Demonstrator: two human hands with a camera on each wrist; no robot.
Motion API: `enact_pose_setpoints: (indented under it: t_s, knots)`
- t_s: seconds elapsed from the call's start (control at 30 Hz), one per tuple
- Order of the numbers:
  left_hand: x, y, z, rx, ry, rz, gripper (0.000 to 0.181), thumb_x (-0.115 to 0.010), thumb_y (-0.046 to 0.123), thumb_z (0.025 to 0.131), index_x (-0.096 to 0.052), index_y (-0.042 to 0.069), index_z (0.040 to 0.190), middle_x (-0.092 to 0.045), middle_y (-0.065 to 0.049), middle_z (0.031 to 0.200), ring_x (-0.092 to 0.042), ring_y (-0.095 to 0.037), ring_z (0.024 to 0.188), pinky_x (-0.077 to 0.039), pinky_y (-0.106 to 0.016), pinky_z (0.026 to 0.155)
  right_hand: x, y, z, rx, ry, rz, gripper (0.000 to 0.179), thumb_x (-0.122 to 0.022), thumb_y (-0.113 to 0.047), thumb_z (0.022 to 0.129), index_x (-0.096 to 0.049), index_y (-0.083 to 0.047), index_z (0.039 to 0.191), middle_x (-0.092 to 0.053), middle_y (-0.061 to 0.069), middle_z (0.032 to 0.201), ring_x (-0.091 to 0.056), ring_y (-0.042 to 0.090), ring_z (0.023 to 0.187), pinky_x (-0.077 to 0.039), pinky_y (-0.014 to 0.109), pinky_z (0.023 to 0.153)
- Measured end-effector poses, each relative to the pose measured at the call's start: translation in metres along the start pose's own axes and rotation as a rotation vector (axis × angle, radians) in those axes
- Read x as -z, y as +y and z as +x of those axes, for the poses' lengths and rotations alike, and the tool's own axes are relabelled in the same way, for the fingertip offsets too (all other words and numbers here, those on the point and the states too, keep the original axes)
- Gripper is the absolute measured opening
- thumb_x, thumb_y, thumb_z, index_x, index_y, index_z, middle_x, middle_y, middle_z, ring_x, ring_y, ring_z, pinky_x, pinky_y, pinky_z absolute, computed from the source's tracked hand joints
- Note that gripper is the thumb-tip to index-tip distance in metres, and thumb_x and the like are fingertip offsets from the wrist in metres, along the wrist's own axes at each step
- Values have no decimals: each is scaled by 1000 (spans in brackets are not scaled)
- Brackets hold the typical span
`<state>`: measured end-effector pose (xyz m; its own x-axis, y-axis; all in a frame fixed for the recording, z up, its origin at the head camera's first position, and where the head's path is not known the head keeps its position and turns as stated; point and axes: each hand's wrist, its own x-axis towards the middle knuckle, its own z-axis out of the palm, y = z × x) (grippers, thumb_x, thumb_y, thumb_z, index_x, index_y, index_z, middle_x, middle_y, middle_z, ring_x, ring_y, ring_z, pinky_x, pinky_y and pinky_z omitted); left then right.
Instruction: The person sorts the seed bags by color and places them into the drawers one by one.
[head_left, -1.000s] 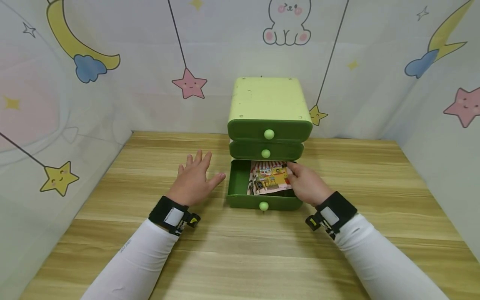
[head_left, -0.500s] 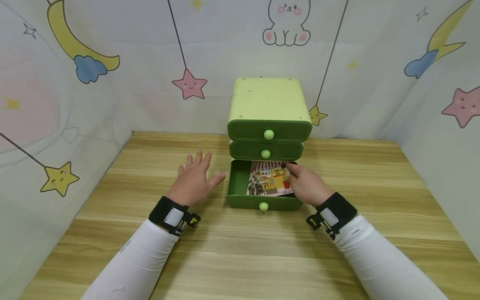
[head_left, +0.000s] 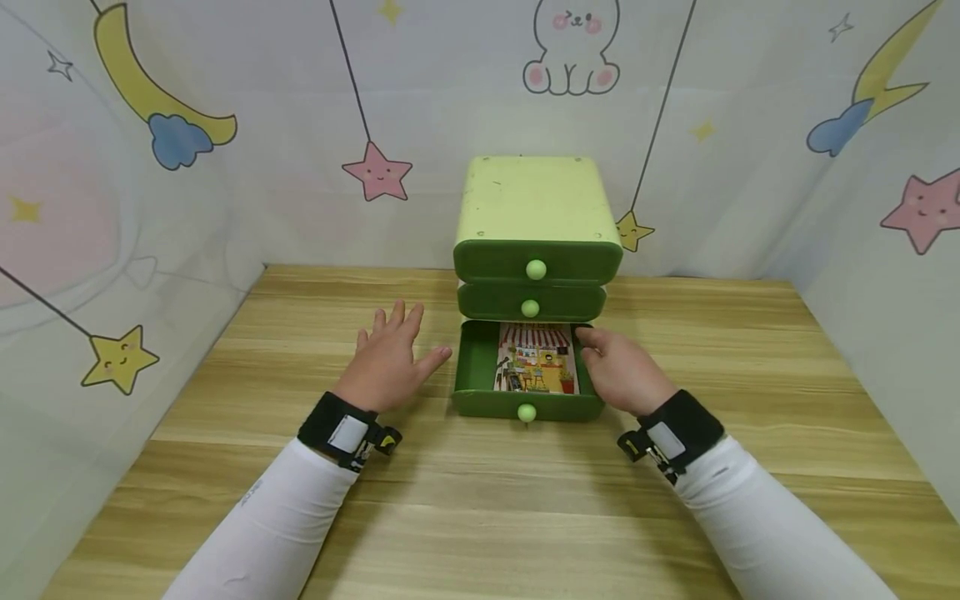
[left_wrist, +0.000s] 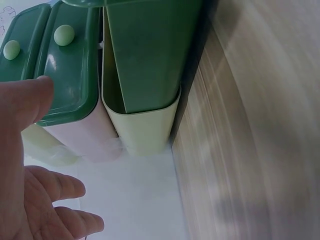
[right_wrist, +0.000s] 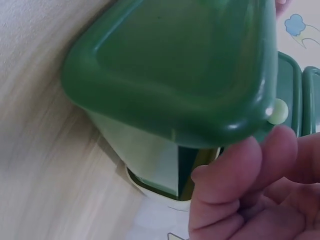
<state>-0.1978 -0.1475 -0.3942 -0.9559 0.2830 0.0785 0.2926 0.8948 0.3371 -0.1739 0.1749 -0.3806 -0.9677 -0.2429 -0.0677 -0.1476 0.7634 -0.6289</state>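
Observation:
A picture card (head_left: 535, 362) with a striped-awning shop scene lies in the pulled-out bottom drawer (head_left: 477, 403) of a small green drawer cabinet (head_left: 536, 200). My right hand (head_left: 628, 372) is at the drawer's right side, its fingertips over the rim and apart from the card. In the right wrist view its fingers (right_wrist: 225, 172) are loosely bent near the drawer's corner, with nothing between them. To the left of the drawer, my left hand (head_left: 386, 367) is held with fingers spread, touching nothing. The left wrist view shows its thumb (left_wrist: 30, 100) in front of the cabinet.
Above the bottom drawer, the middle drawer (head_left: 487, 302) and top drawer (head_left: 487, 262) are pushed in, each with a round pale knob. The cabinet stands on a wooden table (head_left: 480, 517), close to a patterned cloth backdrop (head_left: 300, 200).
The card has straightened and settled in the drawer as my right hand let go of it. That hand has shifted slightly right. My left hand has stayed in place.

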Motion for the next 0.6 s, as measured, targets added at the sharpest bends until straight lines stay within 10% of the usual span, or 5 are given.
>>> enact_pose_setpoints:
  t_s: [0.17,0.33,0.6]
  knots:
    - [-1,1,2,5,-1,-7,94,-33,75,86,-20,8,150,-11,-23,152,3,-43,132,-7,-70,102,1,-5,-8,8,70,30,41,-40,-20,101,-45,0,135,-48,18,134,-39,27,122,-37,51,98]
    - [-2,2,5,-1,14,-11,89,-39,69,88,-19,8,150,-11,-23,152,0,-43,132,-6,-69,103,-3,-15,-21,80,150,77,28,-51,-23,97,-59,-3,116,-63,10,105,-57,20,84,-50,43,71]
    - [-1,9,10,-6,37,-48,89,-39,68,89,-10,10,151,-10,-21,152,-1,-39,133,-6,-66,105,-16,-30,-41,167,95,53,17,-58,-30,94,-64,-15,89,-59,-3,68,-47,12,53,-43,32,49]
